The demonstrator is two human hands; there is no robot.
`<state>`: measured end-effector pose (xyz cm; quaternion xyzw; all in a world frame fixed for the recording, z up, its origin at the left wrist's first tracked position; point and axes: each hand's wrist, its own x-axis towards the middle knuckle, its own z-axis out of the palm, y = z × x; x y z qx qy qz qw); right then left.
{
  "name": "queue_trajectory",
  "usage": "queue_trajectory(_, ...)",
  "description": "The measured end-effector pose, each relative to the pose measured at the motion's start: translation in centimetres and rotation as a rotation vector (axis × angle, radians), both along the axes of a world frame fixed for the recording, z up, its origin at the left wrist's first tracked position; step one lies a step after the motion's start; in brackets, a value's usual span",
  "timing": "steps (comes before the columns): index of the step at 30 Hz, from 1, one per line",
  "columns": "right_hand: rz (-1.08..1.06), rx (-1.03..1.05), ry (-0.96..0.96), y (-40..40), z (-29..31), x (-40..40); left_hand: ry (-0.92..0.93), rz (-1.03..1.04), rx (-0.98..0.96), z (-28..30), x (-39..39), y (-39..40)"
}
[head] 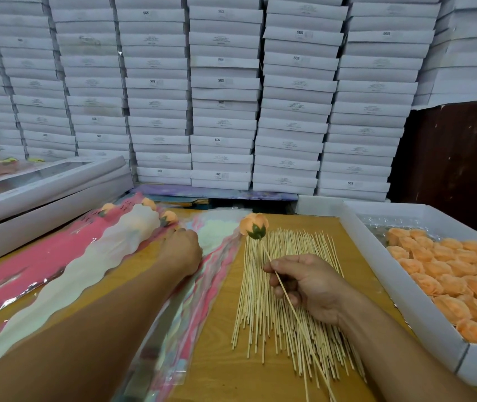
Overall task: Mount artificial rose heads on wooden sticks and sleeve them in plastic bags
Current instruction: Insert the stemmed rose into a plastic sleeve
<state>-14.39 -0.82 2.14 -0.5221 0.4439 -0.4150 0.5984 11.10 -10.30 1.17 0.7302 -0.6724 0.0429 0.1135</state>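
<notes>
My right hand [308, 285] pinches a thin wooden stick [289, 303] that carries an orange rose head [253, 224] with a green base at its far end. The stick slants over a spread pile of bare sticks [278, 311] on the wooden table. My left hand [182, 250] reaches to the far end of a stack of pink-and-white plastic sleeves [199, 274]; its fingertips are hidden, so I cannot tell its grip. Left of it lie several sleeved roses [133, 227] with orange heads at the far end.
A white tray [405, 303] at the right holds several loose orange rose heads [452, 274]. Flat white boxes [43, 192] lie at the far left, and a wall of stacked white boxes [225, 91] stands behind the table. Bare tabletop [220, 358] shows near me.
</notes>
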Motion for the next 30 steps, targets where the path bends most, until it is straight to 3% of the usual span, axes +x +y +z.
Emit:
queue_trajectory(20,-0.007,0.005,0.003,0.0,0.1,-0.1,0.076,-0.074,0.304,4.7,-1.7,2.6)
queue_trajectory(24,-0.011,0.004,-0.001,0.0,0.2,-0.1,0.241,-0.052,0.344,4.9,-1.5,2.7)
queue_trajectory(28,-0.01,0.005,-0.006,0.1,0.2,-0.1,0.615,-0.01,0.37,4.5,-0.8,2.0)
queue_trajectory(30,-0.012,0.006,-0.004,0.1,0.2,-0.1,0.715,0.033,0.375,4.5,-0.7,1.8)
